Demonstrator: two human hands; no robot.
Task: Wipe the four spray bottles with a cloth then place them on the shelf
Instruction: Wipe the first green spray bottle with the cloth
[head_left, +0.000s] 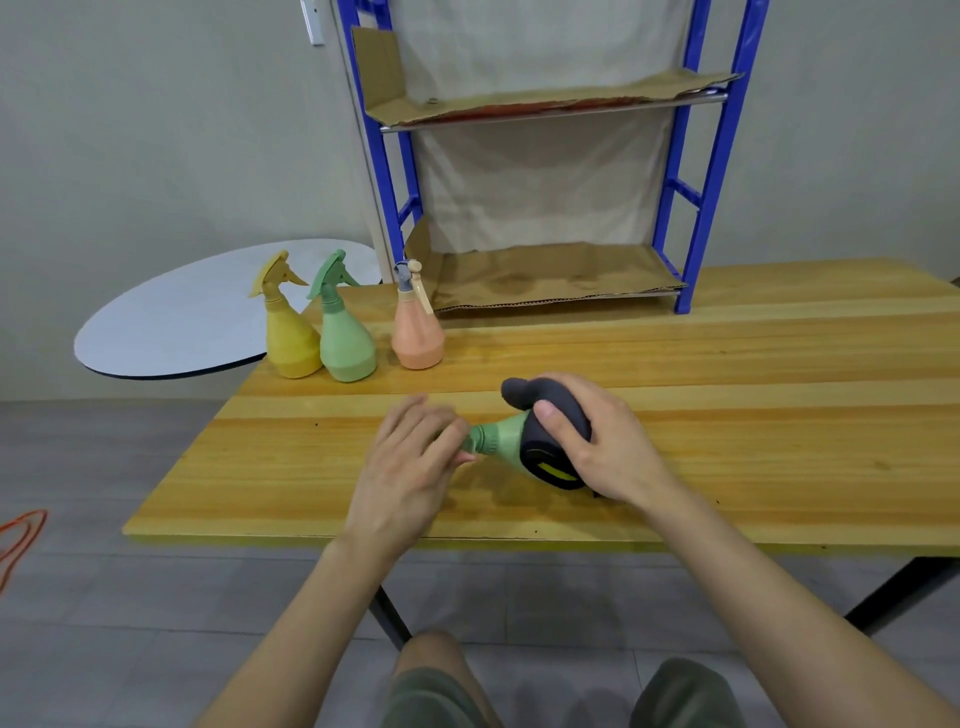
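Bottle (497, 441) mostly under cloth (558, 415) (nozzle hidden)

No legible txt, labels, brand names, nos. or signs were noted anywhere in view. One possible marking only: a small yellow patch on the dark cloth (537, 454), which is wrapped round the green spray bottle (498, 439). The patch is too small and blurred to be read, and it can't be told whether any lettering is carried on it.
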